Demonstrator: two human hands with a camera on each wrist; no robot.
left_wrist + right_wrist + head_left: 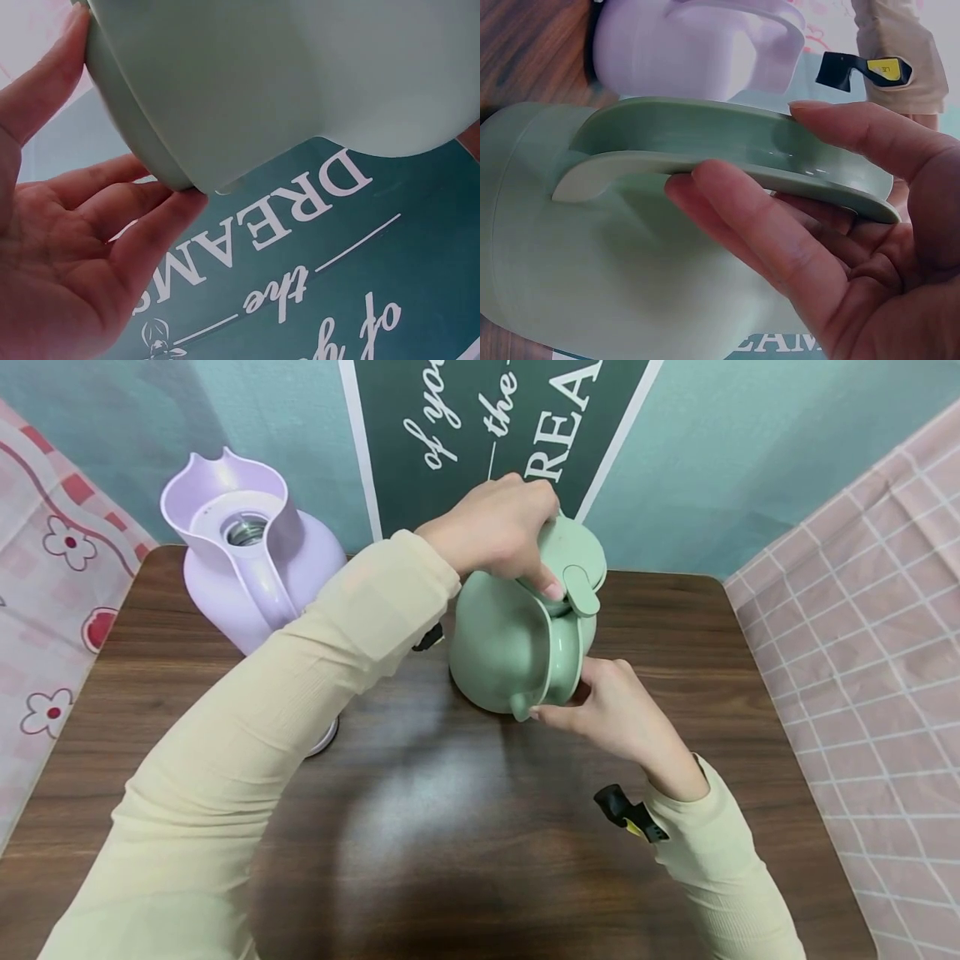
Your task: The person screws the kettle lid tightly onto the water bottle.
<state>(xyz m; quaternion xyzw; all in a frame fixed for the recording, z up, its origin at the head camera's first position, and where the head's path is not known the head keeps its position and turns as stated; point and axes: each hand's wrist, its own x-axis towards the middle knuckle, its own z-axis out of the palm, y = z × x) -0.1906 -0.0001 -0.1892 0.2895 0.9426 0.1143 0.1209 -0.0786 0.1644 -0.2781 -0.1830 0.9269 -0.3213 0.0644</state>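
A pale green vacuum jug (495,635) stands on the table, its lid (577,545) on top with a small lever across it. My left hand (498,531) grips the lid from above, thumb on the near side. In the left wrist view, the fingertips of the left hand (112,217) press against the top rim from the side opposite the thumb. My right hand (618,714) holds the jug's handle (564,652). Seen from the right wrist, the thumb of that hand (810,262) lies along one edge of the handle and the fingers along the other.
A lilac jug (313,547) with an uncovered mouth stands at the left, partly behind my left sleeve. A pale round rim (325,739) shows beneath that sleeve. A dark green lettered panel (465,452) lies beyond the wooden table (420,827). Pink cloths hang at both sides.
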